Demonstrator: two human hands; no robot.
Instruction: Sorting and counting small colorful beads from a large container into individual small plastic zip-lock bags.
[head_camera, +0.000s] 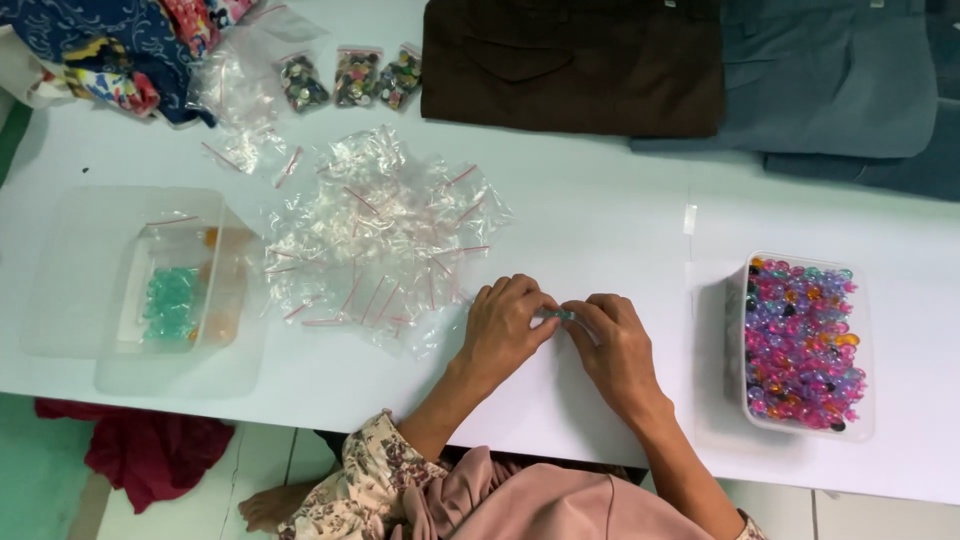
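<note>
Entry, head view, white table (600, 215).

Hands: I see my left hand (503, 325) and right hand (617, 345) meeting at lower centre of the frame, fingertips drawn together. Between them they pinch a small teal bead (561, 315), possibly inside a little clear bag; I cannot tell whether a bag is there.

Step in hand, as I judge it: small plastic beads are being sorted or packed by colour, and one piece is being handled now. The next move would call for a steady pinch and a free bag mouth, since the bead is small and slick-looking.

Count:
- Clear tub of mixed beads (800, 342), lower right: one. Beads pink, purple, orange, dark; too many to count.
- Clear tub with teal beads (172, 303) at left, a few orange ones beside them: one, apparently sitting in or on a larger clear tray (60, 270); how they nest is unclear.
- Heap of empty zip bags (380, 235) with pink seal strips, centre, just left of my left hand: too many to count.
- Filled bags of dark mixed buttons or beads (352, 78), upper centre: three.
- Loose clear bags (245, 75), upper left: a few.
- Folded brown cloth (575, 65), top centre: one.
- Folded grey-blue cloth (840, 85), top right: at least two pieces.
- Patterned fabric (110, 50), top left corner: one bundle.
- Red cloth (150, 450) on the floor, lower left: one.
</note>
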